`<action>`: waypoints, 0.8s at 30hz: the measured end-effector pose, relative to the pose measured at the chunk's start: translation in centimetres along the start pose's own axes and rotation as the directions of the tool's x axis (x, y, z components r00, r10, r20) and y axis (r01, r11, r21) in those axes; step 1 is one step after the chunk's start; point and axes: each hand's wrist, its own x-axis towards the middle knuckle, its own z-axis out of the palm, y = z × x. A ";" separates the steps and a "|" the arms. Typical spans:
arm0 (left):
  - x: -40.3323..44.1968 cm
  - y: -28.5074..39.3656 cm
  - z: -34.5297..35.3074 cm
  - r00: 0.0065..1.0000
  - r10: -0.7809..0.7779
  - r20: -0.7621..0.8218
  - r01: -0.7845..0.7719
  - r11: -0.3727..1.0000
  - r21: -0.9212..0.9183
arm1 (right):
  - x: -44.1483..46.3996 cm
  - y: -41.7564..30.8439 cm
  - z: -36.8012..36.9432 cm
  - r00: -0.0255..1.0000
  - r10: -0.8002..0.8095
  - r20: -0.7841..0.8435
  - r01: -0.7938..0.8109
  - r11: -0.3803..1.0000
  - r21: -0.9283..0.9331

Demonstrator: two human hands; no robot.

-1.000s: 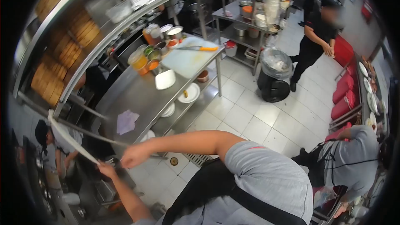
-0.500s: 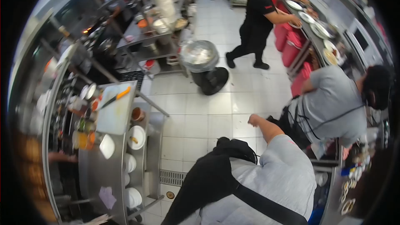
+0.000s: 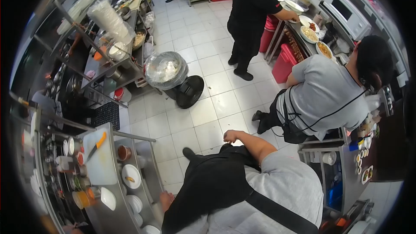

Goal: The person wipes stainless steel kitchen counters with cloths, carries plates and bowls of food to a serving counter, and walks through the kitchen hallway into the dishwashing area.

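The white plate (image 3: 131,177) is round and shallow, with a yellow-brown piece on it; it rests on the lower shelf (image 3: 150,171) of the steel surface (image 3: 108,216), beside stacked white dishes (image 3: 134,203). The left hand (image 3: 167,200) is near the shelf's outer edge, partly behind the apron (image 3: 212,182); I cannot tell whether its grip is open or closed. The right hand (image 3: 231,137) is over the floor (image 3: 208,112), fingers bent; its grip's state cannot be told either. A second ago both hands were close together at a long pale strip; now they are well apart, and the view has swung. Tiles stretch ahead between the lined bin (image 3: 167,71) and the grey-shirted co-worker (image 3: 327,95), who stands near the right arm.
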 end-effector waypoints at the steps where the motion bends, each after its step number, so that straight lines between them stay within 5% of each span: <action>1: 0.3 1.8 0.0 1.000 -0.004 0.005 0.004 1.000 -0.006 | -0.1 -0.4 -0.5 0.996 0.075 -0.043 -0.070 0.992 0.102; 3: 1.1 5.2 0.8 0.999 0.014 0.046 -0.015 1.000 0.022 | 0.0 -0.8 -2.5 0.976 0.190 -0.102 -0.169 0.968 0.188; 5: 2.8 6.4 2.7 0.979 0.153 0.136 -0.167 0.981 0.099 | 0.3 0.7 -4.4 0.979 -0.071 -0.193 -0.011 0.919 -0.394; 6: 7.7 3.6 3.9 0.840 0.463 0.284 -0.534 0.800 0.274 | 3.8 4.5 -4.3 0.941 -0.324 -0.095 0.101 0.539 -0.836; 7: 12.1 1.2 4.7 0.596 0.656 0.464 -0.803 0.461 0.378 | 2.5 3.9 -5.4 0.946 -0.276 -0.168 0.062 0.665 -0.744; 8: 13.0 1.5 5.6 0.561 0.653 0.509 -0.827 0.416 0.377 | 1.0 2.5 -6.1 0.935 0.095 -0.342 -0.135 0.986 -0.095; 9: 13.1 2.9 6.3 0.622 0.588 0.517 -0.783 0.493 0.380 | 1.6 4.0 -6.3 0.941 0.052 -0.335 -0.098 0.988 -0.123; 10: 13.5 4.3 6.8 0.658 0.539 0.526 -0.749 0.538 0.386 | 2.1 5.2 -6.7 0.948 -0.287 -0.139 0.104 0.691 -0.716; 11: 14.1 5.8 7.2 0.678 0.504 0.535 -0.728 0.562 0.393 | 1.9 5.9 -7.0 0.941 -0.320 -0.112 0.172 0.734 -0.658; 12: 14.7 7.2 7.2 0.688 0.483 0.541 -0.716 0.571 0.401 | 0.8 4.8 -6.9 0.983 0.045 -0.175 -0.032 0.997 0.074; 14: 16.2 10.1 6.8 0.690 0.478 0.544 -0.718 0.546 0.432 | 0.1 2.5 -6.9 0.879 0.436 -0.194 -0.260 0.777 0.573; 16: 17.1 13.0 5.3 0.712 0.482 0.511 -0.698 0.566 0.439 | 0.0 1.4 -7.6 0.863 0.482 -0.151 -0.281 0.708 0.648; 18: 18.1 15.5 3.9 0.895 0.102 0.434 -0.228 0.941 0.249 | 0.0 -0.4 -8.5 0.862 0.479 -0.168 -0.242 0.679 0.694; 24: 24.0 18.6 1.5 0.938 0.031 0.345 -0.138 0.947 0.290 | 0.1 -4.8 -11.5 0.877 0.406 -0.255 -0.106 0.683 0.723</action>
